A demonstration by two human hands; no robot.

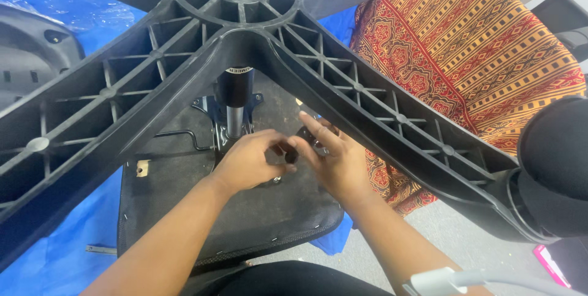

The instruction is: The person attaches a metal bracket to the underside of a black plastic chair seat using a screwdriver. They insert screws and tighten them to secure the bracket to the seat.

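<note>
An office chair lies upturned, its seat underside [184, 198] facing the camera; the black star base [245, 20] spans the upper frame, ribbed arms running down to the left and right; one castor [554, 167] shows at the end of the right arm, at the frame's right edge.

The gas column [234, 103] runs from the hub down to the metal mechanism plate [214, 121] bolted to the seat; a thin bent lever [184, 137] projects left from the plate.

Left hand [248, 161]: rests over the seat just right of the column base; fingers curled inward, thumb and fingertips pinched towards a small dark part [293, 151] between the two hands; whether it actually grips that part cannot be told.

Right hand [334, 161]: directly beside the left, fingertips touching or nearly touching it; index finger extended up towards the underside of the right base arm, remaining fingers bent around the same small dark part; the part is largely hidden by the fingers, and its kind cannot be determined.

The part sits just above the seat, right of the mechanism plate, beneath the right base arm.

Surroundings: blue tarpaulin [67, 253] under the chair on the left; patterned red and orange cloth [465, 45] at upper right, behind the base arm; grey floor [453, 241] at lower right; a white cable [490, 279] crosses the bottom right corner.
</note>
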